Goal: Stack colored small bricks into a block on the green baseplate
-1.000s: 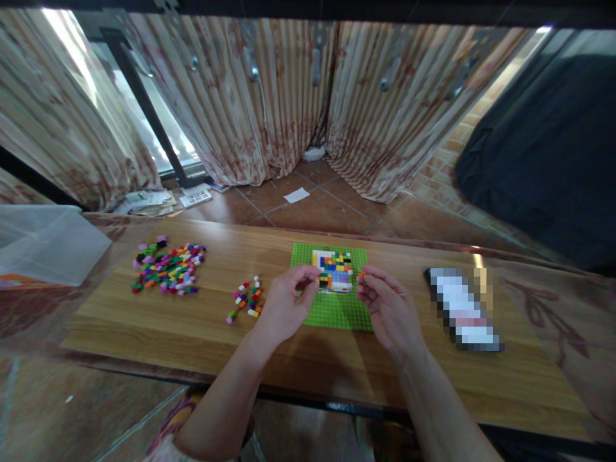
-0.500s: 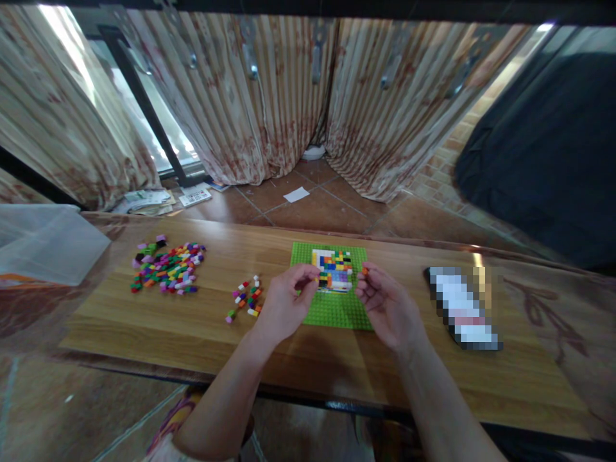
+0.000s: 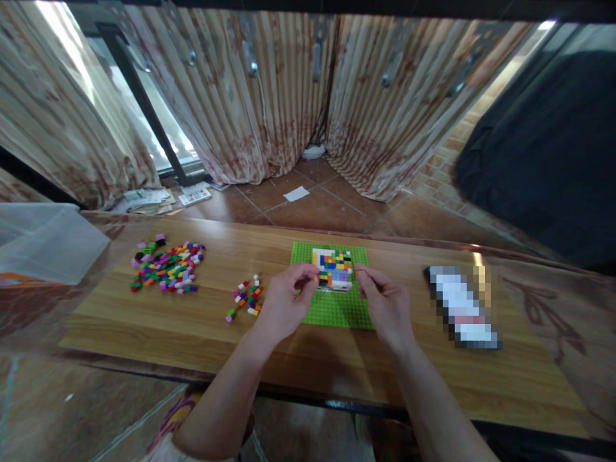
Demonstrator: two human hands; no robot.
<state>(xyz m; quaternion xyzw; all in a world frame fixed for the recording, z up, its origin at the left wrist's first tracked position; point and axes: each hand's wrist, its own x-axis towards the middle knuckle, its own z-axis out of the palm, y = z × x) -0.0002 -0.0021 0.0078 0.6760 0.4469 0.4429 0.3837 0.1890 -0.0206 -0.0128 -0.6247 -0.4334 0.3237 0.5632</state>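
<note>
Head view: your right grip [image 3: 387,303] pinches small orange brick [image 3: 357,273], just beside right edge of brick build [image 3: 337,262]. Your left grip [image 3: 287,300] curls in at build's left edge; cannot tell whether it pinches anything. Build sits between both grips, on green baseplate [image 3: 332,316] over worktop [image 3: 192,337]. Loose bricks [image 3: 248,296] near, left of left grip. Likely best: steady build with left fingertips, keep orange brick level, square to studs, pinched high by sides, pressure straight down.
</note>
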